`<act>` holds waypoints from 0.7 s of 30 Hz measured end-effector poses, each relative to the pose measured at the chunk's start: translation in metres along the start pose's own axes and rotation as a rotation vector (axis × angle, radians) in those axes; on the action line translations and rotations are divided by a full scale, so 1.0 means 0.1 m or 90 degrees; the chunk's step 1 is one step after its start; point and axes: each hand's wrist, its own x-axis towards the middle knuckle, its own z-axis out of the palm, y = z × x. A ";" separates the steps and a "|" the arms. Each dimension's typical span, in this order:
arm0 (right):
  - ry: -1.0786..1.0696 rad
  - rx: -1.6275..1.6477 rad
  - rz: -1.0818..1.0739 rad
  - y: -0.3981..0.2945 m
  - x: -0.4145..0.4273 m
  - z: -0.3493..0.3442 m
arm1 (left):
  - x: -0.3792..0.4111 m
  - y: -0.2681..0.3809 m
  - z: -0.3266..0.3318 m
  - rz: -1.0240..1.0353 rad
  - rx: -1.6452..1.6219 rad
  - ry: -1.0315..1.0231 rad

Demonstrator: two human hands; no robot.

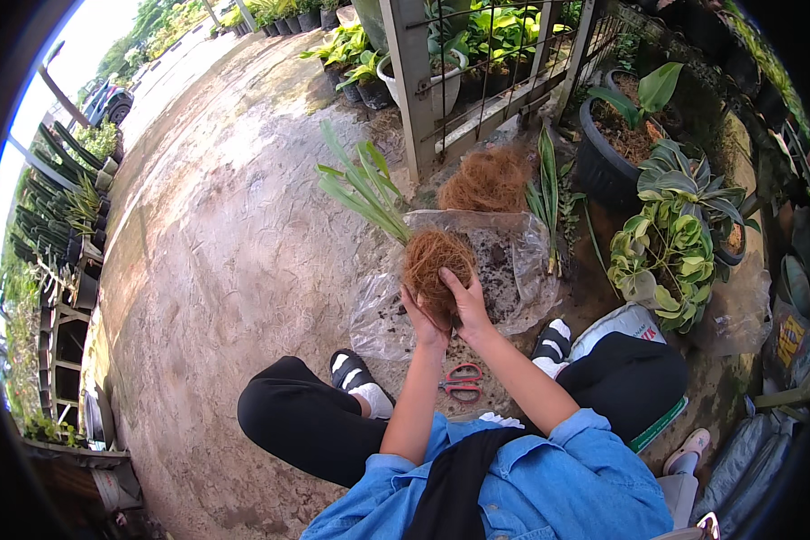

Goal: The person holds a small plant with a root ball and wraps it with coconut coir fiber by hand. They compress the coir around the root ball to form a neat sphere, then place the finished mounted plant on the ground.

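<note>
Between my two hands is a ball of brown coconut fibre [437, 260], with the long green leaves of a plant [371, 196] sticking out of it toward the upper left. My left hand [424, 320] cups the ball from below and the left. My right hand [466, 300] grips its right side, thumb pressed on top. Beneath them a clear plastic sheet [385, 331] lies on the ground, strewn with dark soil [496, 260]. Scissors with red handles [464, 383] rest on the concrete between my feet. Any roots inside the fibre are hidden.
A heap of loose coconut fibre [489, 179] sits beyond the sheet, by a metal gate [415, 88]. Cut variegated leaves [549, 196] lie right of it. Potted plants, one in a black pot [604, 162], and a white sack [614, 327] crowd the right. A foot in a pink clog [688, 449] shows lower right.
</note>
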 end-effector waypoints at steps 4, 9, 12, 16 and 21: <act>-0.050 -0.167 -0.127 0.09 -0.07 0.06 | -0.05 0.12 0.11 0.121 0.110 -0.005; -0.130 -0.306 -0.226 0.15 -0.17 0.18 | -0.11 0.34 0.24 0.152 0.083 0.069; -0.116 -0.524 -0.228 0.11 -0.22 0.21 | -0.07 0.49 0.12 0.117 0.016 0.043; -0.098 -0.706 -0.366 -0.14 -0.17 0.21 | -0.08 0.59 0.13 0.106 0.053 0.043; -0.214 -0.711 -0.426 -0.45 -0.09 0.35 | -0.05 0.56 0.08 0.072 0.052 0.014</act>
